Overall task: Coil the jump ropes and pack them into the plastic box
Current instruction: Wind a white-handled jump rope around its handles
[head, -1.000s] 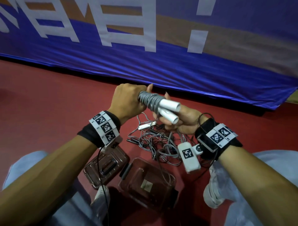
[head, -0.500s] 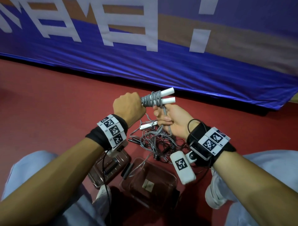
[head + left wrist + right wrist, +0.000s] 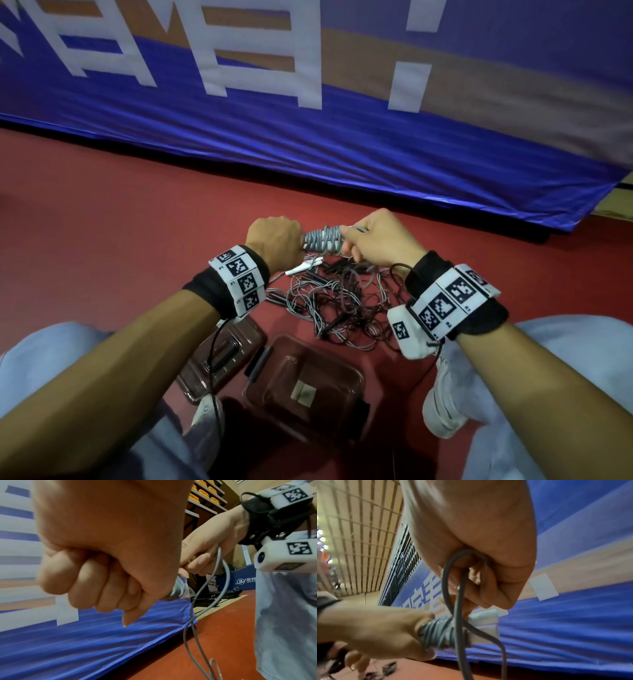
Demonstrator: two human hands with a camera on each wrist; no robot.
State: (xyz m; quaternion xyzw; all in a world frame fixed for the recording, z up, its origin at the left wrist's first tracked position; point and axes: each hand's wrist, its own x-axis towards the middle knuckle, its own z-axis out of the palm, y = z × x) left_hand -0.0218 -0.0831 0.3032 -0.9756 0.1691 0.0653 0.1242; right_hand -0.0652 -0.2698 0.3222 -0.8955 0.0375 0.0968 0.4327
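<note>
Left hand (image 3: 274, 240): fist wrapped round the handle end of the grey jump rope (image 3: 323, 238), held above the floor.
Right hand (image 3: 380, 241): fingers curled, pinching a loop of the same grey cord beside the wound coils.
Lid (image 3: 222, 356): on the red floor (image 3: 102, 240), left of the plastic box (image 3: 308, 387); the box is open, a small label inside, unreadable.
Tangle (image 3: 342, 301): loose ropes on the floor beyond the box, under the hands.
Change: half a second ago the right hand was below the bundle; now it covers the white handle tips.
Writing: large white characters on the blue banner (image 3: 342, 144), cut off; "JL" logo on a blue stand (image 3: 243, 581).
</note>
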